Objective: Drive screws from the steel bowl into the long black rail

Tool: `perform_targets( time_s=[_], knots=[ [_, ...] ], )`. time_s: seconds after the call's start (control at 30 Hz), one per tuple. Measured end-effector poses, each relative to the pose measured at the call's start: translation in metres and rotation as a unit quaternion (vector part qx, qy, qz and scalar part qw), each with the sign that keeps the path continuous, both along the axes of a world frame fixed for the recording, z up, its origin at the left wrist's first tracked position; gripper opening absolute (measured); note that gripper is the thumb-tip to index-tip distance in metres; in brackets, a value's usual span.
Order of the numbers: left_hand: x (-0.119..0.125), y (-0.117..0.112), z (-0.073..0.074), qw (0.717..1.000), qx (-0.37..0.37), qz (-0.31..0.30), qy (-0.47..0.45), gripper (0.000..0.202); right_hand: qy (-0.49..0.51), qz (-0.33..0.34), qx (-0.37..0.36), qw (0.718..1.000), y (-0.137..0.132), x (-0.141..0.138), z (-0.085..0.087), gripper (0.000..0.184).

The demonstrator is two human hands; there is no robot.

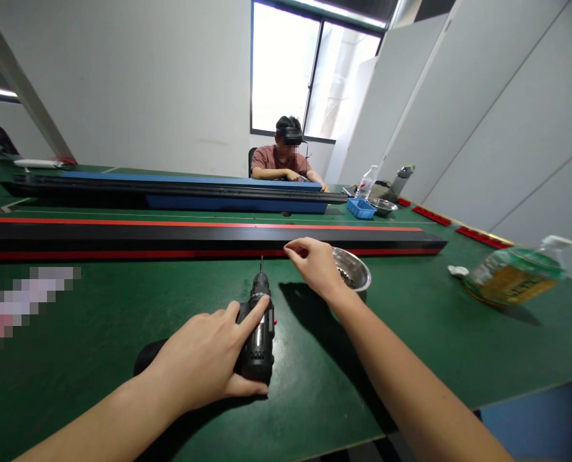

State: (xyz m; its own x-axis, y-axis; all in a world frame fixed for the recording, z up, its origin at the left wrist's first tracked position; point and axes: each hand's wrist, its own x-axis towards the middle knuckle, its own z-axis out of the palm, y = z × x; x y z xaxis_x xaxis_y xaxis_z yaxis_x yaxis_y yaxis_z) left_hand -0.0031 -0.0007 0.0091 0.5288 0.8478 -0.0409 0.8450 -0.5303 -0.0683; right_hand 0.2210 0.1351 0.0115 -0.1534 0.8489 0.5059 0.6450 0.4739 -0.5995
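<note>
My left hand is wrapped round a black cordless drill that lies on its side on the green table. The drill's bit points away from me, toward a long black bar with red edges. My right hand is raised just in front of the bar, thumb and fingertips pinched together. Whatever it pinches, if anything, is too small to make out. Right behind that hand stands a metal bowl with small metal pieces inside, partly hidden by the hand and wrist.
Farther back lie long blue and black bars. A person sits across the table. A blue basket, a second metal bowl and a clear bottle stand near them. A large yellow-labelled bottle lies at right.
</note>
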Motion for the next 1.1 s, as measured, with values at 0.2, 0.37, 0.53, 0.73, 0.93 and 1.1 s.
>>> perform_targets(
  time_s=[0.2,0.37,0.53,0.73,0.93,1.1],
  knots=[
    [0.001,0.001,0.000,1.000,-0.005,0.003,0.001,0.118,0.088,-0.019,-0.116,0.989,0.024,-0.047,-0.030,0.012],
    [0.001,0.000,-0.001,1.000,-0.007,0.006,0.002,0.120,0.142,-0.052,-0.172,0.973,0.054,-0.055,-0.063,0.015],
    [0.001,0.000,-0.001,1.000,0.001,0.001,0.000,0.118,0.162,-0.027,-0.204,0.965,0.063,-0.057,-0.072,0.015],
    [0.002,0.000,0.001,1.000,-0.007,0.006,0.006,0.118,0.195,-0.003,-0.242,0.950,0.065,-0.054,-0.069,0.015],
    [0.002,0.000,0.001,1.000,0.006,0.001,0.005,0.118,0.221,0.005,-0.259,0.940,0.064,-0.054,-0.068,0.015],
    [0.001,0.000,0.000,1.000,0.009,-0.006,-0.002,0.118,0.212,0.002,-0.261,0.942,0.064,-0.055,-0.068,0.022]
  ],
)
